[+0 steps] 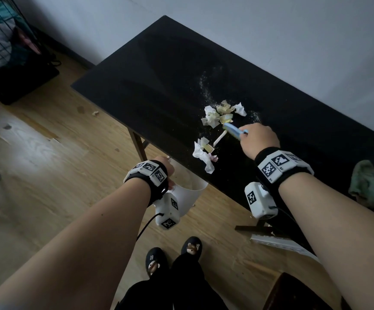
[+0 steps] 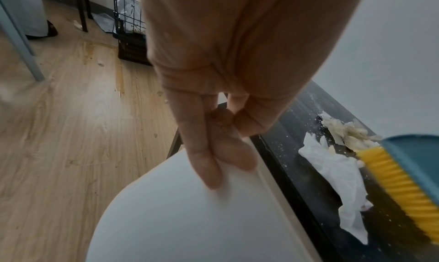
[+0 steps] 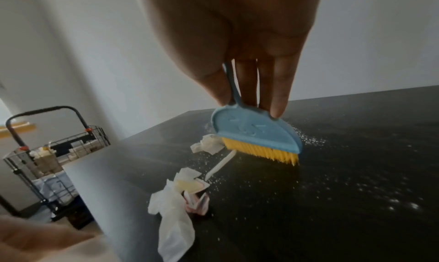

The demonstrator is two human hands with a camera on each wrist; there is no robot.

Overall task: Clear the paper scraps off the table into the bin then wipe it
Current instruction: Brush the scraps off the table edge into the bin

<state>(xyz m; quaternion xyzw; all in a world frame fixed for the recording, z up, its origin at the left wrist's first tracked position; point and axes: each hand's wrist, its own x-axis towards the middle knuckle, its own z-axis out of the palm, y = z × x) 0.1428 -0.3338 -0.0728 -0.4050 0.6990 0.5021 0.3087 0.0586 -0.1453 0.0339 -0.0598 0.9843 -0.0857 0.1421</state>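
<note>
Crumpled paper scraps (image 1: pixel 223 114) lie in a heap on the black table (image 1: pixel 159 70), with a second clump (image 1: pixel 204 154) at the near edge. My right hand (image 1: pixel 258 139) grips a small blue brush with yellow bristles (image 3: pixel 259 140), its bristles on the table between the two clumps. A thin white stick (image 3: pixel 222 163) lies beside them. My left hand (image 1: pixel 167 170) holds the rim of a white bin (image 1: pixel 190 191) just below the table edge, fingers pinching its wall (image 2: pixel 213 164). White crumbs (image 3: pixel 308 138) dust the tabletop.
A green cloth (image 1: pixel 368 184) lies on the table's right end. A black wire basket cart (image 1: pixel 2 41) stands on the wooden floor at far left. A dark stool corner (image 1: pixel 293 291) sits by my feet. A small scrap (image 1: pixel 95 113) lies on the floor.
</note>
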